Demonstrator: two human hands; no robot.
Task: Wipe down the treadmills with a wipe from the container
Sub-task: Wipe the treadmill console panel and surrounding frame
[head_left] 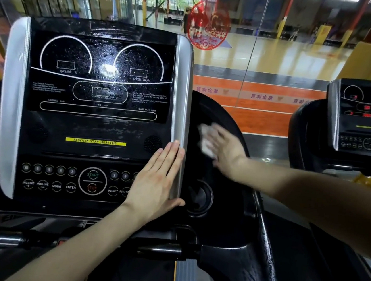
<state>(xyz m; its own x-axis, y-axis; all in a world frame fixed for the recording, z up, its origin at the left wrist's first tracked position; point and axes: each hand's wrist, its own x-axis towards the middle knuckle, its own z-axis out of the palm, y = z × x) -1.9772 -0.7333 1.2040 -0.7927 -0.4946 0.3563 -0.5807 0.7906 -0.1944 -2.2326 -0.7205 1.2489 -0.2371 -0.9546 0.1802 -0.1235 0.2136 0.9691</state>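
Two grips are busy at once: the right grip (pixel 223 149), fingers laid flat, is pressing the white wipe (pixel 205 140) against the black side housing (pixel 207 105) at 3 o'clock of the console (pixel 94 129), while the left grip (pixel 158 183), fingers straight and together, is resting on the silver trim (pixel 182 93), holding nothing. Droplets are glistening on the display, so wiping seems well underway. Next, the wipe is likely needing a flat, steady sweep toward the cup holder (pixel 198 198) at 6 o'clock; the second treadmill (pixel 367 120) is waiting farther toward 3 o'clock.
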